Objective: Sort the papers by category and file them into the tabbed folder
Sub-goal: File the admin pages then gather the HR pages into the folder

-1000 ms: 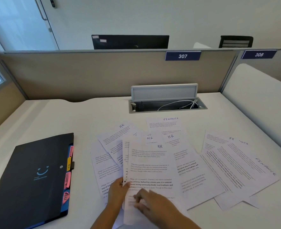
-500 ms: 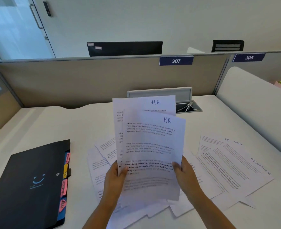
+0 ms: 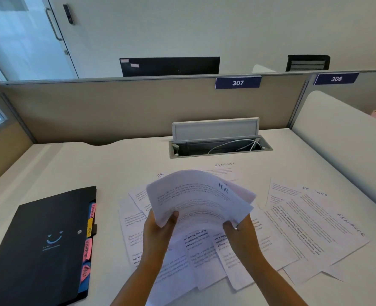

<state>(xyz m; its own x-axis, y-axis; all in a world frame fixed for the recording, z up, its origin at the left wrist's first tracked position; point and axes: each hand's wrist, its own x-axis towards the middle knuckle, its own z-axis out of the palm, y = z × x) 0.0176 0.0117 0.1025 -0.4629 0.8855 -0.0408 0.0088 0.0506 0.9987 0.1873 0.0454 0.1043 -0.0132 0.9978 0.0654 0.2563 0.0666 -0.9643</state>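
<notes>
Both hands lifting a curled sheaf of white HR-marked papers (image 3: pixel 196 199) over bench centre, left hand (image 3: pixel 158 230) grip pinching its near-left edge, right hand (image 3: pixel 240 233) grip pinching the near-right, loose white printed sheets (image 3: pixel 310 226) spread beneath and toward 3 o'clock, closed black tabbed folder (image 3: pixel 41 246) at 9 o'clock, open grey cable hatch (image 3: pixel 218 140) at 12 o'clock, white bench (image 3: pixel 72 168), beige partition (image 3: pixel 116 107).

Thin white printed paper, the HR sheets (image 3: pixel 196 199), bends softly between both hands. Left of the left hand (image 3: pixel 158 230), the black folder (image 3: pixel 39 246) looks matt plastic, with paper tabs. Beneath everything, the desk (image 3: pixel 72 164) is smooth, pale, faintly sheened.
</notes>
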